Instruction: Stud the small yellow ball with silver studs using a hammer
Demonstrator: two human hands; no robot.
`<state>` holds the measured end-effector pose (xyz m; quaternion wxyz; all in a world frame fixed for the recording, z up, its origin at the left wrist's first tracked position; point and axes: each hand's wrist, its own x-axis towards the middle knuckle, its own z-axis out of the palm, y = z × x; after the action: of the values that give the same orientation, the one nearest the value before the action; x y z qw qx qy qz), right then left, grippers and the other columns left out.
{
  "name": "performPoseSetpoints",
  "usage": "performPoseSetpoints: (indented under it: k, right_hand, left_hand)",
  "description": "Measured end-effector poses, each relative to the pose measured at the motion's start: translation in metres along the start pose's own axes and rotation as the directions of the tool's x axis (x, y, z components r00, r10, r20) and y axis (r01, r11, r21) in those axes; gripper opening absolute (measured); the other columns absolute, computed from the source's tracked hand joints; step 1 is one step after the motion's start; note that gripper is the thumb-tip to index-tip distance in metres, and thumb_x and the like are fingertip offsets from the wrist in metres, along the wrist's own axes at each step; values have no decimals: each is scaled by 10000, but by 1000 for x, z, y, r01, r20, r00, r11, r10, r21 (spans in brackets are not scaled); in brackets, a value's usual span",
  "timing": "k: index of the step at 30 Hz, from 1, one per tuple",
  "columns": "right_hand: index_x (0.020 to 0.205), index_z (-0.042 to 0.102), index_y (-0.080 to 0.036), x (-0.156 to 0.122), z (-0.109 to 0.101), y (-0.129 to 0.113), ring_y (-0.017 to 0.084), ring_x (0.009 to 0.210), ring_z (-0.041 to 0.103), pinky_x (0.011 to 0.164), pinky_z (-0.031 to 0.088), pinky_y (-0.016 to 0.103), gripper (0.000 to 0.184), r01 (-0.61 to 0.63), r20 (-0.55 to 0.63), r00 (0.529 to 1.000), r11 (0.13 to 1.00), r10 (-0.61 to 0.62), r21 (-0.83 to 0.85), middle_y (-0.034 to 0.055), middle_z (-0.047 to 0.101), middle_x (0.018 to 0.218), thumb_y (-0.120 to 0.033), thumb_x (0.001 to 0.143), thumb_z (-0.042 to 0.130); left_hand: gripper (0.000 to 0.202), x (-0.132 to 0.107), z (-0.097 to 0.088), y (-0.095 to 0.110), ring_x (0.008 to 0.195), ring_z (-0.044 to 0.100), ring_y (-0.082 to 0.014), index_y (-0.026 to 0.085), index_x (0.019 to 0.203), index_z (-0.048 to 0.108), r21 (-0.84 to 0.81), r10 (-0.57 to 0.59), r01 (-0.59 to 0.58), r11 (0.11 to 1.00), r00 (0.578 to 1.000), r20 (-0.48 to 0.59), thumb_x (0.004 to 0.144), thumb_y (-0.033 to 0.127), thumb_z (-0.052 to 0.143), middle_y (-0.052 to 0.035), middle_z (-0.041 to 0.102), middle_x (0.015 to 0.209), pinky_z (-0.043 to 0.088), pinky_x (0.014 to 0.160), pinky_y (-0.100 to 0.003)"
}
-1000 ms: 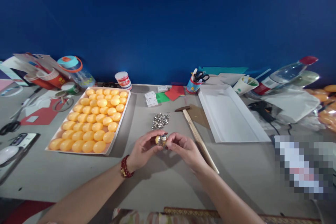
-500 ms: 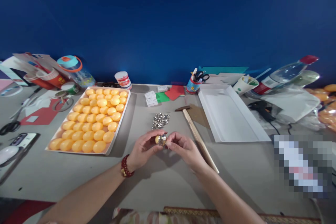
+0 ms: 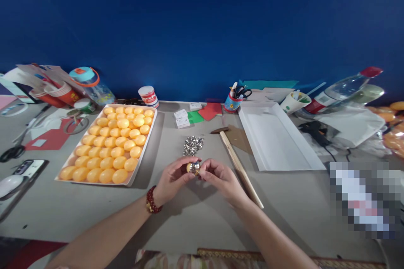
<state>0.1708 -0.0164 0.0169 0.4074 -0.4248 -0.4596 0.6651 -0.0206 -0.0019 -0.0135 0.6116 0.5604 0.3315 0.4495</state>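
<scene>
Between my hands, above the grey table, is an orange ping-pong ball (image 3: 190,167) with shiny silver tacks on part of its surface. My left hand (image 3: 172,178) is closed round its left side, thumb below and fingers above. The fingers of my right hand (image 3: 222,178) pinch at the ball's right edge; whether a tack is between those fingertips I cannot make out. Just beyond my hands lies a pile of silver tacks (image 3: 192,145). To the left stands a shallow white box (image 3: 130,181) filled with rows of orange ping-pong balls (image 3: 119,162).
A wooden-handled hammer (image 3: 241,170) lies right of my hands, near a white tray (image 3: 277,143). Small white boxes (image 3: 182,122) and red paper (image 3: 210,111) are at the back, with a pen cup (image 3: 232,103). A glue gun (image 3: 315,132) and bottle (image 3: 344,88) stand farther right.
The ball looks slightly turned between my fingers, its silver band showing differently. Both hands stay almost in the same place.
</scene>
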Motion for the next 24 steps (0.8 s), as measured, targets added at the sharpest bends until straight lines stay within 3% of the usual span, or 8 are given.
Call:
performPoseSetpoints:
  k: [24]
  right_hand:
    - [822,574,-184,-1,1,3,140,689,487,641,361,262,354,3,-20,1000,998,-4,-67,-5,540,734,-528,843,655]
  left_hand:
    - [335,-1,4,4,1018,685,-233,169,1120,706,105,-62,72,992,993,-97,817,311,724,-120,719,1173,556,873,-309]
